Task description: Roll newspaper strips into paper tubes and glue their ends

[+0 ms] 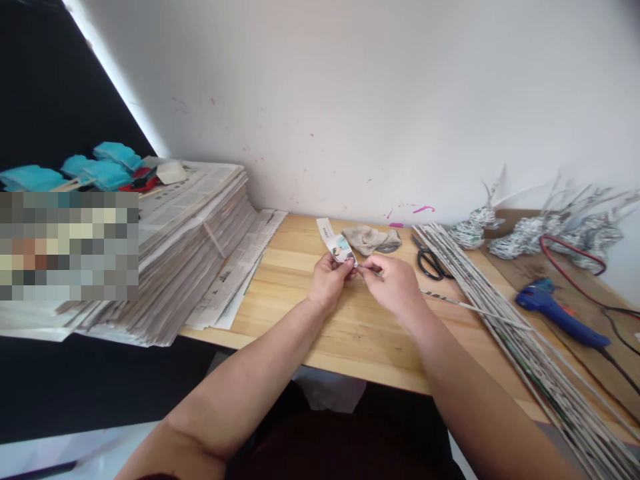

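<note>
over a wooden table (345, 343), the left hand (327, 279) pinches a printed paper strip (335, 241) low down; the right hand (393, 283) nips its bottom corner. likely light, limp, easily torn: best held by its edges. beyond lies a crumpled cloth (371, 239).

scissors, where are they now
In the head view, the scissors lie right of centre on the table, between the cloth and the paper sticks.
</note>
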A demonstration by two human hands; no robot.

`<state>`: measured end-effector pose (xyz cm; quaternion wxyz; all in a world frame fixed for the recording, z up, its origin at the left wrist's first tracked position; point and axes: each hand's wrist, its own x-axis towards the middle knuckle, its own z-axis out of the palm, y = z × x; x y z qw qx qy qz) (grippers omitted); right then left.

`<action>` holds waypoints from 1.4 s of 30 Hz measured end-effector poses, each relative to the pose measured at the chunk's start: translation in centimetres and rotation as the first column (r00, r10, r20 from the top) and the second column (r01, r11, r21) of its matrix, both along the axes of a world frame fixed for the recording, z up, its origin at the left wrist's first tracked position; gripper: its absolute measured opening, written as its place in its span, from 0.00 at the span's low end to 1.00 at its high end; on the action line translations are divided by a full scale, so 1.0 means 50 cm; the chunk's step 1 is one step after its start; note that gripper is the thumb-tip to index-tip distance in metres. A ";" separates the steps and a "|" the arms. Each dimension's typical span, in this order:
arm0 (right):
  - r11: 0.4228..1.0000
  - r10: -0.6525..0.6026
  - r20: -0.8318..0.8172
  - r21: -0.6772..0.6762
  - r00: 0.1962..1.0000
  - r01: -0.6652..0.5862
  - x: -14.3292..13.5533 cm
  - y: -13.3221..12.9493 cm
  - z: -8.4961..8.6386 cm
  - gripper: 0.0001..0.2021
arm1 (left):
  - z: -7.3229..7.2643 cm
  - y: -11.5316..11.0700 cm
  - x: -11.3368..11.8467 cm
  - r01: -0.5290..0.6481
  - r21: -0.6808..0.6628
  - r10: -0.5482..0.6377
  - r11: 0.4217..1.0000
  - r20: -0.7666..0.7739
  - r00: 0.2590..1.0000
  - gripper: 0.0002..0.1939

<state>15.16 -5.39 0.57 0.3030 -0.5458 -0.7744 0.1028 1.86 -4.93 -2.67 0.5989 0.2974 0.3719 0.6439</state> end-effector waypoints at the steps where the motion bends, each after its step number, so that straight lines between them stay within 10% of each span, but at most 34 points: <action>1: 1.000 0.001 0.017 0.019 1.000 -0.001 -0.001 -0.001 -0.001 0.05 | 0.001 0.000 0.000 -0.002 -0.004 0.002 1.000 0.003 1.000 0.19; 20: 0.891 0.082 0.249 0.415 0.965 -0.183 -0.003 0.003 -0.013 0.09 | 0.017 0.005 -0.013 0.028 -0.147 -0.004 0.989 0.167 0.986 0.06; 42: 0.997 0.081 -0.162 0.031 0.983 -0.077 0.000 -0.001 -0.010 0.04 | 0.025 -0.001 -0.010 0.079 -0.204 -0.022 0.976 0.268 0.963 0.09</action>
